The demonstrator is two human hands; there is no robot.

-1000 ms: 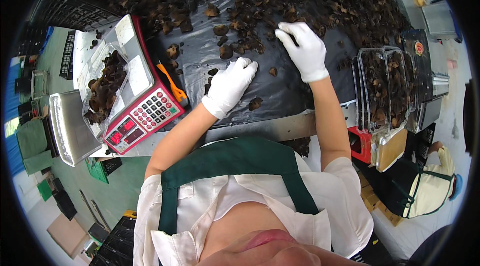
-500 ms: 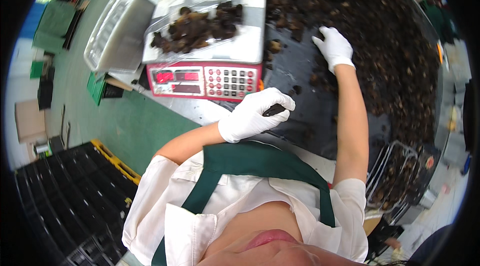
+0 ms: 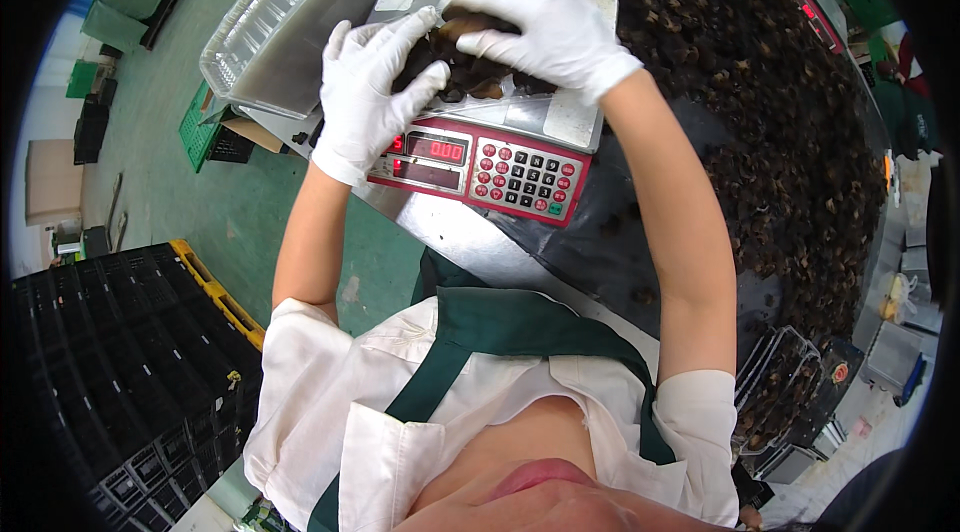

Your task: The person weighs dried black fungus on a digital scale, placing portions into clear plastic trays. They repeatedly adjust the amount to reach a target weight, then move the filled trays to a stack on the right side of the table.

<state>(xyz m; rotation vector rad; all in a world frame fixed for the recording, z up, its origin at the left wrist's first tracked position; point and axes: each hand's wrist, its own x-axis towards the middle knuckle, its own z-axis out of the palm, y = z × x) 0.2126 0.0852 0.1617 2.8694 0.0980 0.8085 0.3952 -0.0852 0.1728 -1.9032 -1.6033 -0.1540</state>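
Observation:
A clear plastic tray of dark brown, mushroom-like pieces (image 3: pixel 478 80) rests on the white platform of a red digital scale (image 3: pixel 525 167). My left hand (image 3: pixel 372 92), in a white glove, is at the tray's left end; its thumb and fingers are apart around the edge of the pile. Over the top of the pile is my gloved right hand (image 3: pixel 545 30), with a brown mushroom-like piece (image 3: pixel 468 25) between its thumb and fingers. Both hands hide much of the tray.
Left of the scale stands a stack of clear plastic trays (image 3: pixel 290 32). A large heap of dark brown pieces (image 3: pixel 790 142) covers the table to the right. Another red scale (image 3: pixel 808 2) is at the far right; black crates (image 3: pixel 130 352) stand at lower left.
My right hand has moved left from the heap to the tray on the scale. My left hand has moved up to the tray's left end. The dark piece it held no longer shows.

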